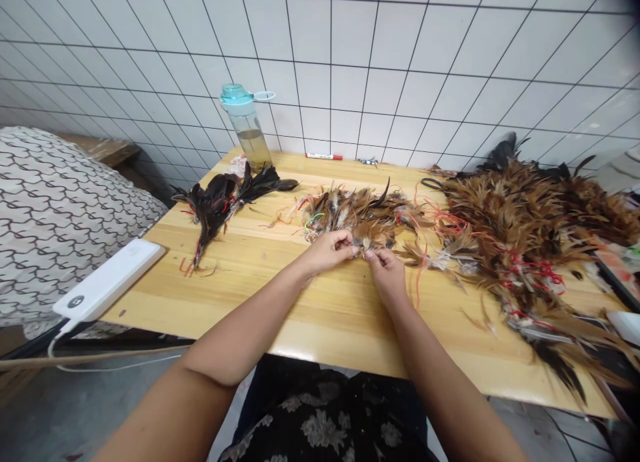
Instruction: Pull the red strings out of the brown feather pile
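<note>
My left hand (331, 250) and my right hand (387, 270) are close together over the middle of the wooden table (320, 315). Both pinch at the near edge of a small brown feather piece (370, 237), thumbs and fingertips pressed together. Just beyond them lies a pile of brown feathers (345, 209) with a bit of green string at its left. Red strings (440, 219) run from this pile toward a large heap of brown feathers (520, 209) on the right. Black feather bunches (215, 202) tied with red string lie at the left.
At the back left stands a bottle (253, 139) with a teal lid. A red and white marker (324, 157) lies along the tiled wall. A white power bank (110, 279) with a cable sits at the table's left edge, beside a patterned cloth (65, 215).
</note>
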The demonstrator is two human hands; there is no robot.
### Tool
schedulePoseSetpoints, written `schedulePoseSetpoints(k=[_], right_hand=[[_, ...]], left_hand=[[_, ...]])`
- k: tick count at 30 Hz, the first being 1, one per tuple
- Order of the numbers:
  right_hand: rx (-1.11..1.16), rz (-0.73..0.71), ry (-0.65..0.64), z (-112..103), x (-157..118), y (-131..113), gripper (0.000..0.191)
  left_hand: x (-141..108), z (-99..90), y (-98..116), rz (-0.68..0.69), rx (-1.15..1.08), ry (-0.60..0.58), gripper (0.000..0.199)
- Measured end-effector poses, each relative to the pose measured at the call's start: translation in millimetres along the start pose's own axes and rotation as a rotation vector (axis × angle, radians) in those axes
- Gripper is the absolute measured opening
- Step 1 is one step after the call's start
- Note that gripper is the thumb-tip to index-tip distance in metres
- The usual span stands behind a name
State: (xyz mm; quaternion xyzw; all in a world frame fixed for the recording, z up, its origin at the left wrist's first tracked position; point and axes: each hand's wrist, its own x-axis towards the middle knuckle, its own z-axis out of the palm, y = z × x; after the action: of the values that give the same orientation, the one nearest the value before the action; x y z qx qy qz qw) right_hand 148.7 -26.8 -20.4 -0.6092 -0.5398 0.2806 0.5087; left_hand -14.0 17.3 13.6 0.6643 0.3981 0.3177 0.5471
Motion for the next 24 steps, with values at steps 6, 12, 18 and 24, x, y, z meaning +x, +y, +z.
schedulePoseSetpoints(k=[6,12,18,24], right_hand=[[0.021,0.016,-0.014,1,0,2,0.028],[0.016,0.004,-0.061,1,0,0,0.026],[-0.017,-0.007,-0.060,2,1,1,0.027],[-0.051,-0.022,-0.048,1,0,0,0.026]], left_hand=[[3,0.7,-7,0.067,0.107,0.019,0.023],[1,2.0,-6,0.103,0.252,0.028,0.017],[3,4.9,-12,0.071,0.150,0.015,0.020],[7,5.7,-24,0.006,0.015,-0.035,0.027]])
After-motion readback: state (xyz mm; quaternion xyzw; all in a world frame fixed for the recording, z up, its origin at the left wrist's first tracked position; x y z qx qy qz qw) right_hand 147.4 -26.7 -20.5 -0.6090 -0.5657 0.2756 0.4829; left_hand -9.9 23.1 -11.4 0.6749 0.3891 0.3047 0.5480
